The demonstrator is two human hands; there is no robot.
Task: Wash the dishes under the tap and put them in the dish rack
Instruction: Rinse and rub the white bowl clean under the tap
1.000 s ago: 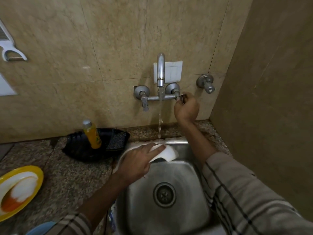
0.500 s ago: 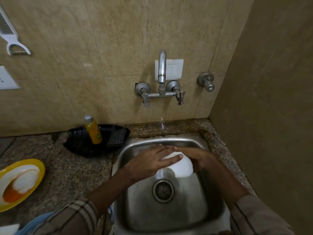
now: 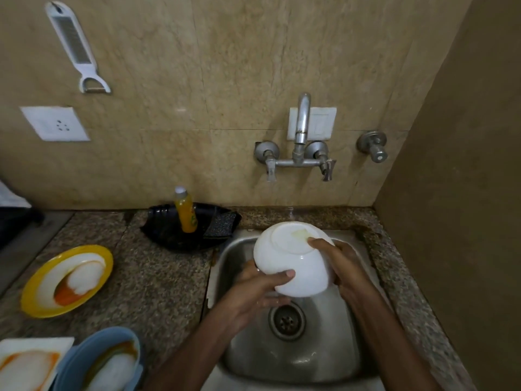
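Wall: beige tiles stand behind the sink [image 3: 324,351], and a brown side wall closes the corner to the right of it.
Worktop [image 3: 158,283]: speckled granite, it runs to the left of the sink and in a narrow band behind it.
Tap [image 3: 301,128]: fixed on the wall straight above the back of the sink, with one handle at each side of the spout.
White bowl [image 3: 290,263]: it is held in the air over the sink, turned over and tilted, so its base ring faces the camera.
Left hand [image 3: 253,289]: it grips the near left side of the bowl, the thumb lies on the outer wall and the fingers curl under the rim.
Right hand [image 3: 344,266]: it holds the right side of the bowl, and the fingertips reach onto the base ring.
Drain [image 3: 287,321]: in the bottom of the sink, just below the bowl.
Black tray [image 3: 169,235]: on the worktop, touching the back left corner of the sink; a yellow bottle [image 3: 186,213] stands upright in it and a dark scrub pad [image 3: 220,225] lies in it beside the bottle.
Yellow plate [image 3: 105,256]: on the worktop well left of the sink, with orange and white remains.
Blue bowl [image 3: 112,333]: at the near left of the sink, also soiled, and it overlaps a white square plate [image 3: 33,341].
Grater [image 3: 73,43]: hangs on the wall high to the left of the sink, above a white socket [image 3: 55,124].
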